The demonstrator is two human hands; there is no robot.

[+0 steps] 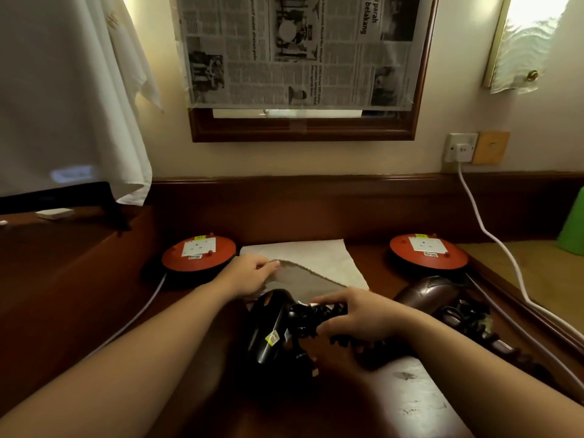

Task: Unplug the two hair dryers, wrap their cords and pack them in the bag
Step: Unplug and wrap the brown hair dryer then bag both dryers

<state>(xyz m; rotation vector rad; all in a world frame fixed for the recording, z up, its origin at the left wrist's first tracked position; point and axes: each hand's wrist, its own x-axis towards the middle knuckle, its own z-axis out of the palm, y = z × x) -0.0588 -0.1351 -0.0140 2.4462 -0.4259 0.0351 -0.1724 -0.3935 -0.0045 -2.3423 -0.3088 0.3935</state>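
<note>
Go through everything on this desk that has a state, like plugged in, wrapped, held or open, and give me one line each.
Black hair dryer: unplugged, cord wrapped, held by right hand.
Brown hair dryer: lying on desk, coiled cord bundled beside it.
Bag: mouth held open by left hand.
Left red socket reel: nothing plugged in.
Right red socket reel: nothing plugged in.
Wall socket: white plug in.

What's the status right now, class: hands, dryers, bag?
Left hand holds bag mouth open. Right hand grips black dryer, cord wrapped, at the opening. Brown dryer waits on the right, unpacked.
</note>
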